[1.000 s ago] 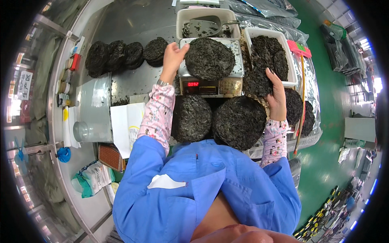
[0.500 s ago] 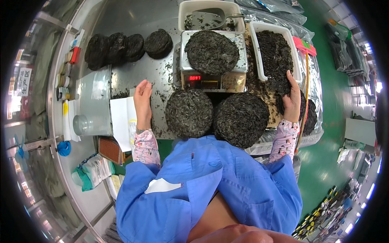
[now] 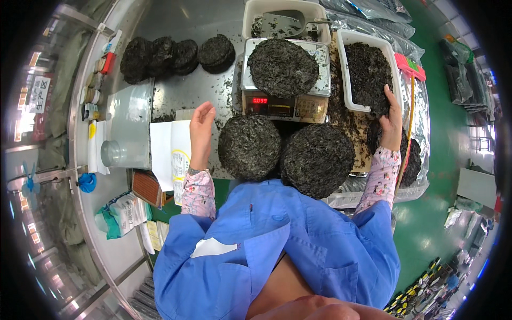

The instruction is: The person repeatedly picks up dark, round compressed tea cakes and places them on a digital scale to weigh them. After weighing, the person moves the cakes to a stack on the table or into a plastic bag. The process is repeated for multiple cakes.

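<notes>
My left hand point(image 3: 201, 130) hovers over the steel table beside some white paper sheets point(image 3: 172, 154), open with its fingers slightly curled. At the front right corner of a white tray point(image 3: 393, 88) of loose dried seaweed point(image 3: 368, 66), my right hand point(image 3: 392, 120) closes on a dark clump of dried seaweed point(image 3: 379, 108). Its fingertips partly hide behind the clump. A round dried seaweed cake point(image 3: 282, 68) lies on the lit digital scale point(image 3: 246, 85). Two larger cakes, a left one point(image 3: 249, 148) and a right one point(image 3: 317, 160), stand close together in front of the scale.
A row of seaweed cakes point(image 3: 184, 57) lies at the far left. Behind the scale, a white bin point(image 3: 247, 24) holds a metal scoop point(image 3: 282, 24). A pink-headed stick point(image 3: 409, 66) runs along the tray's right side. More dark cakes point(image 3: 412, 162) lie under my right forearm.
My right hand has moved slightly farther forward along the tray with the clump. My left hand has shifted a little to the right. The scale's reading has changed slightly, and the whole view has shifted.
</notes>
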